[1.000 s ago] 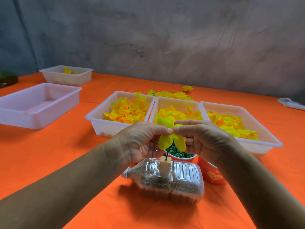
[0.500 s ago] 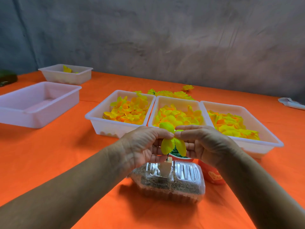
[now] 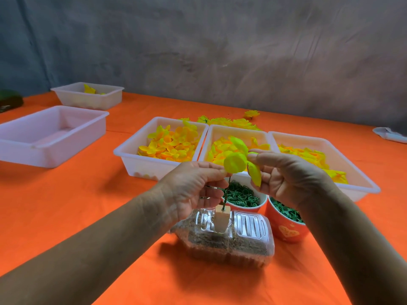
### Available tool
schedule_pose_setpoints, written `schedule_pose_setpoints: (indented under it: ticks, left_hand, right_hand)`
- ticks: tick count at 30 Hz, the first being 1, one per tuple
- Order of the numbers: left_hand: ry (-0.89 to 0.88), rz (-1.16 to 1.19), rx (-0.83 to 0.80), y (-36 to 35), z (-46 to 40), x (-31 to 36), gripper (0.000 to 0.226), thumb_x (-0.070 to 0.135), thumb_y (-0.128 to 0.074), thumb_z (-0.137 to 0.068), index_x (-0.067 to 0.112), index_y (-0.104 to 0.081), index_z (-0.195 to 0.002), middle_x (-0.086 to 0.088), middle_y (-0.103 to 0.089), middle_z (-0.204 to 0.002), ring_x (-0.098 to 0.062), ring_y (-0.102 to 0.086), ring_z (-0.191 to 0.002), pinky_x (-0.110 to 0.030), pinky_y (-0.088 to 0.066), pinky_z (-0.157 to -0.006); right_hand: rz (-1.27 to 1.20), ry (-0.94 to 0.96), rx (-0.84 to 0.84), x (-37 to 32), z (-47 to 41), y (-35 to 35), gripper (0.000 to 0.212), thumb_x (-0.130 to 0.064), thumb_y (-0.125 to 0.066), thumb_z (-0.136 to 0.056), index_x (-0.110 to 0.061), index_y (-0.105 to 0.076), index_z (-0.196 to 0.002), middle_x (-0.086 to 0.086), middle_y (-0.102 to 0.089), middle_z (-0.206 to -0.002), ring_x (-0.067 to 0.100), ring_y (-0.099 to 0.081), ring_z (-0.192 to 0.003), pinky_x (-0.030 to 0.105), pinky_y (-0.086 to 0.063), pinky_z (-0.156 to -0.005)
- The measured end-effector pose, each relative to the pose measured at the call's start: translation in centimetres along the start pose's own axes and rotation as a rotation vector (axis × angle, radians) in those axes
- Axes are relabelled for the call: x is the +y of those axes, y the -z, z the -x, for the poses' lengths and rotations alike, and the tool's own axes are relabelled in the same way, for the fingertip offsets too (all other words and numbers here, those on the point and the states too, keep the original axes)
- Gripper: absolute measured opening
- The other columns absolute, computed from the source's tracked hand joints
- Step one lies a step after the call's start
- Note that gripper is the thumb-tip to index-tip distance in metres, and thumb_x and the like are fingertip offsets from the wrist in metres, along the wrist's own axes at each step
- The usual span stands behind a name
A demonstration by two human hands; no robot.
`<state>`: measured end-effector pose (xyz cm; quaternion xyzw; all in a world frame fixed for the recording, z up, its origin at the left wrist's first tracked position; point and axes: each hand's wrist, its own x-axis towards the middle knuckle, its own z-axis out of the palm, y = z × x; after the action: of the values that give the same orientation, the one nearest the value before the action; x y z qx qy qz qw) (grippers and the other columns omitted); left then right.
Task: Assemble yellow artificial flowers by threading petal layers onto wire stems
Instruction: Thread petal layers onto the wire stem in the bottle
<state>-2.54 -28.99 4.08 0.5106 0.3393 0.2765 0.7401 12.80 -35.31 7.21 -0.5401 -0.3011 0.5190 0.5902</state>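
Petal layer (image 3: 235, 162), bright yellow-green, now raised above the wire stem (image 3: 226, 192) rather than low against the wooden block (image 3: 222, 219) as half a second ago; sits at the stem's top, in front of the middle tray (image 3: 236, 130). Left hand (image 3: 193, 188) pinching the petal's left edge near the stem tip, fingers curled; right hand (image 3: 286, 177) pulled a little out to the right, thumb and forefinger nipping the petal's right side, lower fingers relaxed, palm showing. Hands earlier pressed close together over the petal, now parted, exposing the thin green stem standing upright in the block on the sand-filled clear container (image 3: 224, 241). Hard to tell whether the stem tip already passes through the petal's centre hole or merely touches beneath it, since the petal hides the join. Likely meaning: layer lifted and spread for lining up or seating on the wire, so threading of this layer probably in progress, not finished. Further petals heaped in the left tray (image 3: 132, 150) and right tray (image 3: 361, 183); green fittings in two orange cups (image 3: 286, 232) just behind the container; finished yellow blooms (image 3: 231, 122) lying on the orange worktop (image 3: 88, 205) beyond the trays; two more white trays (image 3: 50, 155) well apart on the left
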Motion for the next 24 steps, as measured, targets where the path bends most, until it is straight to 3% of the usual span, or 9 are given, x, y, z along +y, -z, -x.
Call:
schedule_pose_setpoints:
  ticks: [3,7,10,13,16,19,21,24]
  left_hand:
    - [0.005,-0.026,-0.046,-0.2,-0.2,-0.1,0.009,0.016,-0.069,-0.077,0.01,-0.066,-0.083,0.0,-0.063,-0.055,-0.009,-0.054,-0.041,-0.017,-0.047,-0.043]
    - [0.008,-0.001,-0.076,-0.2,-0.3,-0.2,0.018,0.028,-0.072,-0.051,0.013,-0.071,-0.062,-0.001,-0.064,-0.056,-0.009,-0.056,-0.042,-0.018,-0.049,-0.044]
    - [0.041,0.012,-0.096,0.0,-0.3,-0.2,0.012,0.023,-0.07,-0.067,0.013,-0.071,-0.062,-0.001,-0.065,-0.057,-0.009,-0.057,-0.043,-0.019,-0.05,-0.047]
    - [0.085,0.064,-0.106,0.5,-0.1,0.1,0.024,0.024,-0.049,-0.091,0.01,-0.064,-0.078,-0.006,-0.066,-0.063,-0.015,-0.061,-0.047,-0.021,-0.052,-0.049]
    - [0.06,0.098,-0.152,1.1,0.4,0.5,0.039,0.038,-0.042,-0.086,0.01,-0.068,-0.081,-0.01,-0.068,-0.069,-0.023,-0.064,-0.055,-0.025,-0.049,-0.056]
    - [-0.03,-0.003,-0.101,0.8,0.5,0.5,0.037,0.046,-0.06,-0.065,0.013,-0.07,-0.081,-0.006,-0.068,-0.066,-0.02,-0.064,-0.056,-0.025,-0.049,-0.056]
    - [-0.064,-0.062,-0.039,0.4,0.2,0.2,0.029,0.033,-0.07,-0.063,0.013,-0.068,-0.084,-0.003,-0.067,-0.063,-0.015,-0.063,-0.052,-0.023,-0.05,-0.051]
    - [-0.044,-0.02,-0.004,0.2,-0.2,-0.2,0.017,0.015,-0.067,-0.081,0.006,-0.066,-0.095,-0.004,-0.067,-0.064,-0.014,-0.063,-0.05,-0.022,-0.05,-0.046]
  right_hand:
    - [0.015,0.005,-0.012,0.1,-0.2,-0.6,0.024,-0.001,-0.066,-0.071,-0.01,-0.06,-0.093,0.003,-0.07,-0.062,0.011,-0.064,-0.046,0.02,-0.052,-0.045]
    - [0.124,0.054,0.001,0.3,-0.4,-1.2,0.026,0.003,-0.068,-0.073,-0.009,-0.062,-0.096,0.006,-0.072,-0.066,0.013,-0.065,-0.048,0.022,-0.054,-0.047]
    - [0.249,0.109,0.026,0.5,-0.2,-1.5,0.03,0.002,-0.071,-0.071,-0.011,-0.064,-0.096,0.006,-0.071,-0.067,0.013,-0.064,-0.049,0.02,-0.051,-0.046]
    - [0.316,0.145,0.058,0.6,0.0,-1.7,0.034,0.002,-0.073,-0.07,-0.011,-0.065,-0.1,0.011,-0.068,-0.072,0.016,-0.061,-0.053,0.02,-0.049,-0.046]
    - [0.361,0.167,0.078,0.7,0.0,-2.0,0.034,0.002,-0.075,-0.07,-0.012,-0.065,-0.099,0.011,-0.067,-0.074,0.012,-0.06,-0.05,0.019,-0.047,-0.043]
    - [0.368,0.168,0.091,0.9,-0.2,-2.0,0.033,0.004,-0.074,-0.07,-0.012,-0.065,-0.097,0.008,-0.066,-0.066,0.009,-0.058,-0.043,0.017,-0.044,-0.04]
    - [0.353,0.14,0.085,1.0,-0.5,-1.9,0.03,0.003,-0.073,-0.071,-0.012,-0.065,-0.096,0.005,-0.066,-0.058,0.009,-0.059,-0.042,0.017,-0.044,-0.04]
    - [0.294,0.079,0.06,1.2,-0.8,-1.5,0.026,0.002,-0.071,-0.072,-0.01,-0.064,-0.094,0.007,-0.069,-0.061,0.013,-0.061,-0.045,0.021,-0.05,-0.045]
